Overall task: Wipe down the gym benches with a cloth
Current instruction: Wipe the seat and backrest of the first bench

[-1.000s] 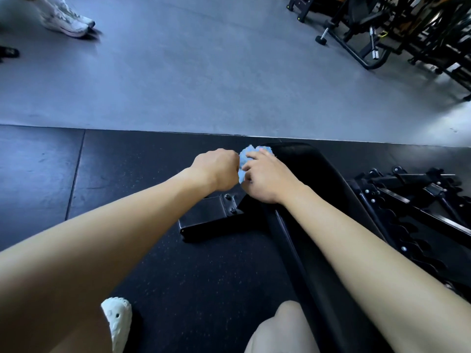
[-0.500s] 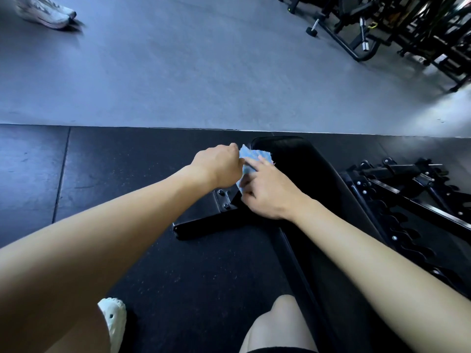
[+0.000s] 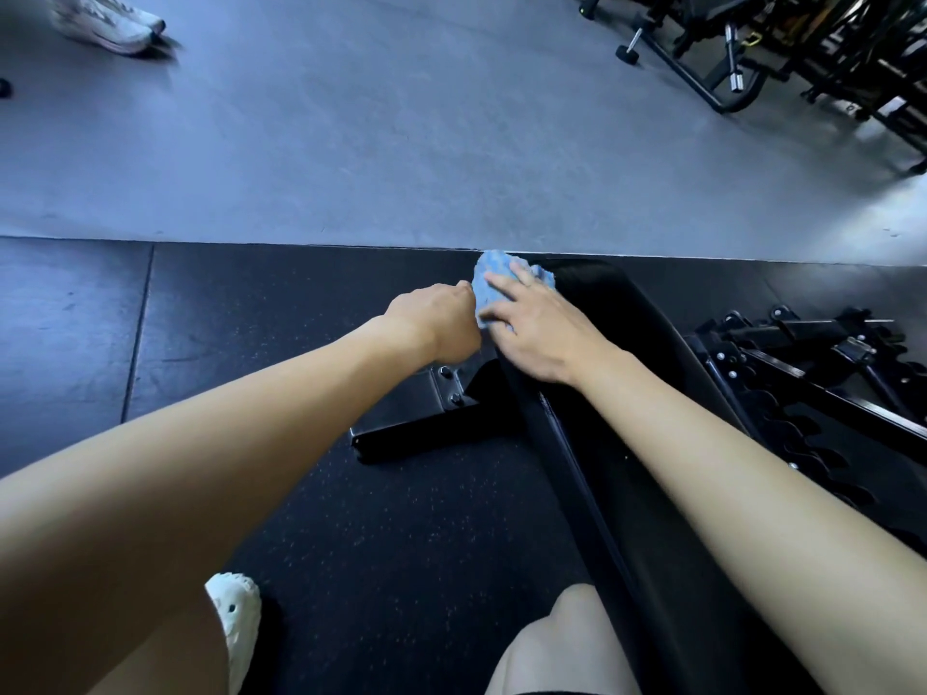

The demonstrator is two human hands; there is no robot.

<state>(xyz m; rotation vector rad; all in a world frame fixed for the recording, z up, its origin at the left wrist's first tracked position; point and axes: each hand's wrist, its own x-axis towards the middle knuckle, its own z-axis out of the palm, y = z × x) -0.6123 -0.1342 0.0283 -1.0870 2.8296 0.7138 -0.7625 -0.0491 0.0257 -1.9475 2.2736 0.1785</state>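
Observation:
A black padded gym bench point(image 3: 622, 373) runs from the lower right toward the middle of the view. At its far left corner lies a light blue cloth point(image 3: 489, 283). My right hand point(image 3: 536, 328) lies flat on the cloth with fingers spread, pressing it on the pad. My left hand point(image 3: 434, 321) is curled at the cloth's left edge and appears to pinch it; the fingertips are hidden behind the knuckles.
The bench's black steel foot point(image 3: 401, 418) sticks out left on the black rubber mat point(image 3: 225, 318). A black rack frame point(image 3: 822, 373) lies to the right. Gym machines point(image 3: 782, 47) stand at the far right on the grey floor. Another person's white shoe point(image 3: 108, 22) is far left.
The cloth has spread out and moved a little farther along the bench end. My right hand went from curled to flat, fingers spread, on top of it.

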